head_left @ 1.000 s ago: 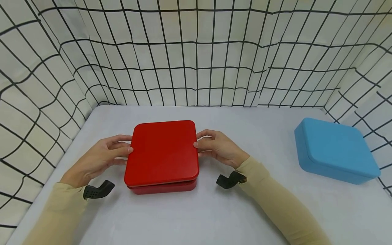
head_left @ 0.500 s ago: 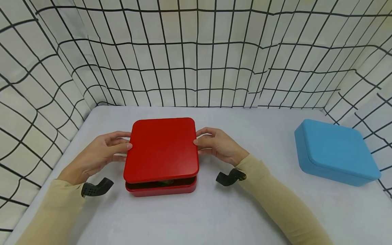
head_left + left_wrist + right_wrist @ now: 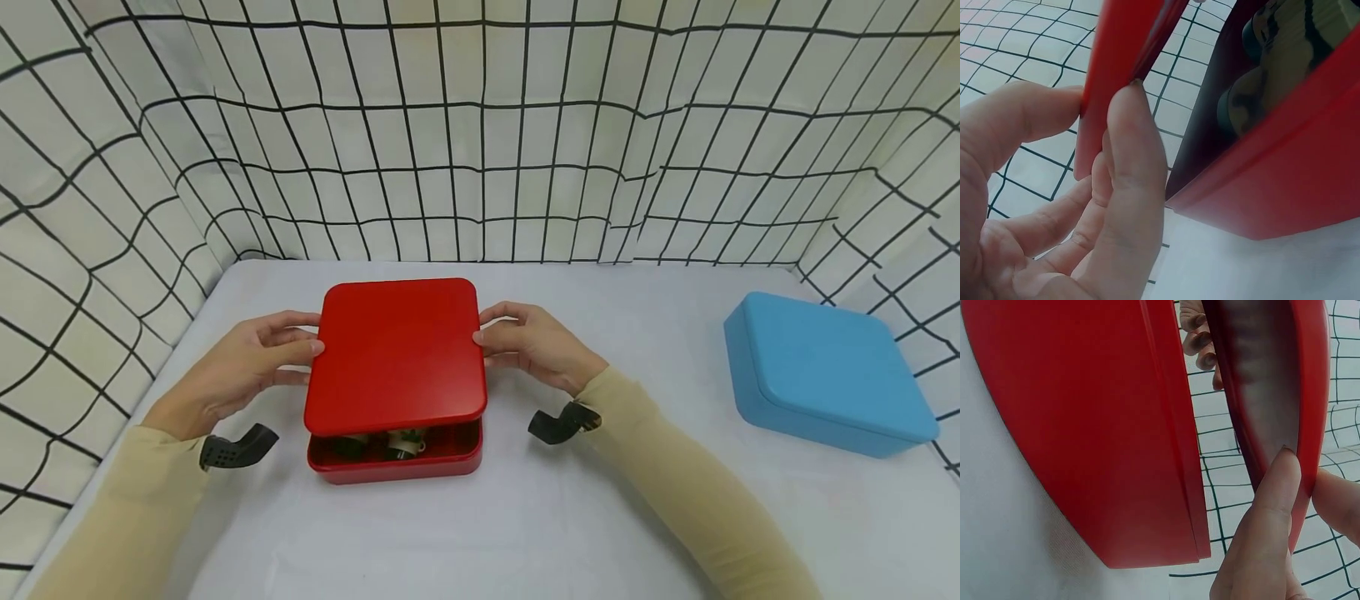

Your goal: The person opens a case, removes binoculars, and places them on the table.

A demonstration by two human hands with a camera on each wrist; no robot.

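A flat red lid is held up over a shallow red box, with a gap between them in both wrist views. My left hand pinches the lid's left edge between thumb and fingers. On the opposite edge, my right hand pinches it the same way. Through the opening at the front, small green and white items show in the box; the lid hides the rest. Rounded, dark-patterned green pieces appear inside it in the left wrist view.
A closed blue box lies on the white table at the right. White walls with a black wire-like grid enclose the back and both sides.
Both hands have raised the lid and shifted it slightly toward the back. The front gap has widened, and the items inside the red box have come into sight.
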